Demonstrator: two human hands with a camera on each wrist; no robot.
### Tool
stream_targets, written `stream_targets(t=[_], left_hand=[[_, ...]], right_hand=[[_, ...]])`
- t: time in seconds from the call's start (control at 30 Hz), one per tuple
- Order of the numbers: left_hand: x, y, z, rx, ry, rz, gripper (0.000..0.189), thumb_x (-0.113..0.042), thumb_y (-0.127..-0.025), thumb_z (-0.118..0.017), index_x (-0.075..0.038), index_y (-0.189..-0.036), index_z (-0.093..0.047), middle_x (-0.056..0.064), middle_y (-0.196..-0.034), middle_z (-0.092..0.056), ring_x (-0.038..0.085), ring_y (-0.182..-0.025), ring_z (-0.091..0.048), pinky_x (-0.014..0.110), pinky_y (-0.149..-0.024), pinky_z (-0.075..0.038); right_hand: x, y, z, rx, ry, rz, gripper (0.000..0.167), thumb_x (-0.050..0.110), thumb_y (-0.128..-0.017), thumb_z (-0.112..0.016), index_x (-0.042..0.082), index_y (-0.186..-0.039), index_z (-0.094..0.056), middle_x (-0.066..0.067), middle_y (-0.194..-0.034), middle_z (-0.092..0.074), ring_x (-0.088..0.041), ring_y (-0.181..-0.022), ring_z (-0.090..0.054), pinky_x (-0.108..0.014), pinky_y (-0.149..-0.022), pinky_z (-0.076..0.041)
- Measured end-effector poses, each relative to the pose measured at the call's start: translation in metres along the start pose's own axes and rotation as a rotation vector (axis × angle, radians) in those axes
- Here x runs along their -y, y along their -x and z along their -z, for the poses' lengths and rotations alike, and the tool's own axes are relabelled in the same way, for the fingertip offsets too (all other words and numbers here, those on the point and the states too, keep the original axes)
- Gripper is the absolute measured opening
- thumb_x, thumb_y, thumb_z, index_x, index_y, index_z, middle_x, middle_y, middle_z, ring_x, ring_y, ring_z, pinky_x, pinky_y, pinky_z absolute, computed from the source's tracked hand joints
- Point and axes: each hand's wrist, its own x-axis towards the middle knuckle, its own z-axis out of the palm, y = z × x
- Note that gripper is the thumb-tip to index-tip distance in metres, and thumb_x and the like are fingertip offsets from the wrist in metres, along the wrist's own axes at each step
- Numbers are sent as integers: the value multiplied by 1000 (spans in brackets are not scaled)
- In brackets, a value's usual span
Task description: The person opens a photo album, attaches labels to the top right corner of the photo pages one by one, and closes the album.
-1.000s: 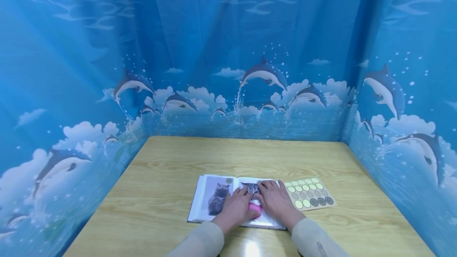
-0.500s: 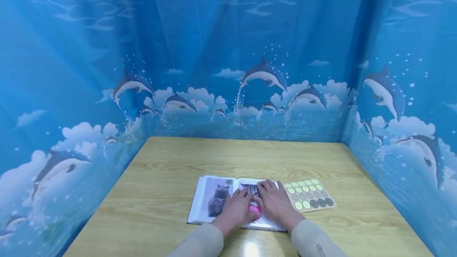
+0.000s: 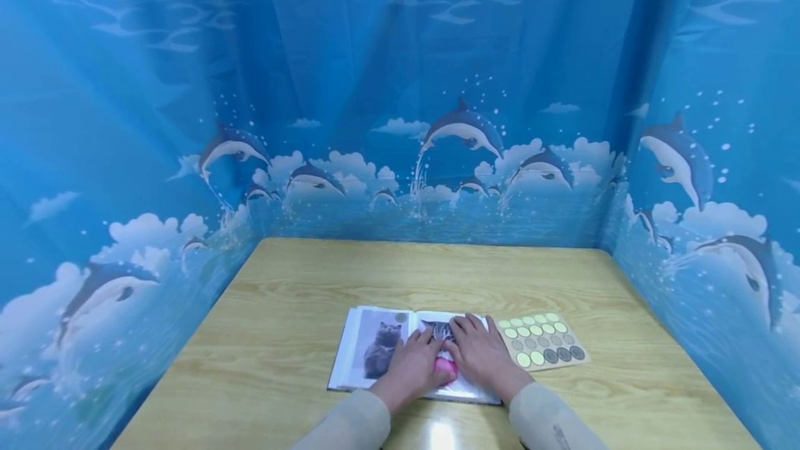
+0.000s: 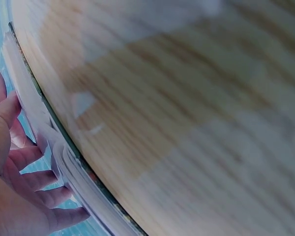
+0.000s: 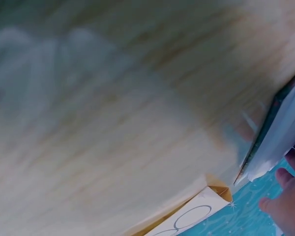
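Note:
An open photo album (image 3: 344, 360) lies on the table with a grey cat picture (image 3: 382, 349) on its left page. A striped cat picture (image 3: 440, 330) on the right page is partly covered by both hands. My left hand (image 3: 414, 364) rests across the middle of the album, fingers spread on the right page; its thumb is at a bright pink patch (image 3: 446, 369). Fingers spread too, my right hand (image 3: 484, 353) lies on the right page's outer part, close beside the left. In the left wrist view, the left hand's fingertips (image 4: 81, 214) meet the album's pages (image 4: 73, 172).
A sheet of round stickers (image 3: 542, 340), pale yellow and dark grey, lies right of the album, near the right hand. The wooden table (image 3: 281, 283) is enclosed by a blue dolphin-print curtain (image 3: 375, 89) at the back and both sides.

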Motion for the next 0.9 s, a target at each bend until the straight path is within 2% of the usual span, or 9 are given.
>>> stream_targets(t=[0.4, 0.9], left_hand=[[2, 3, -2, 10, 14, 1, 76, -58, -85, -69, -15, -145, -52, 13, -153, -42, 37, -139, -38, 63, -109, -33], [1, 0, -1, 21, -36, -8, 76, -60, -86, -66, -16, -146, -50, 12, -154, -40, 36, -140, -37, 61, -110, -33]], right_hand=[[4, 5, -4, 48, -3, -23, 60, 45, -105, -40, 4, -148, -43, -14, -153, -41, -38, -141, -34, -64, -115, -19], [4, 5, 3, 63, -11, -31, 61, 46, -105, -37, 4, -149, -42, -14, -154, -39, -39, -142, -32, -65, -115, -17]])
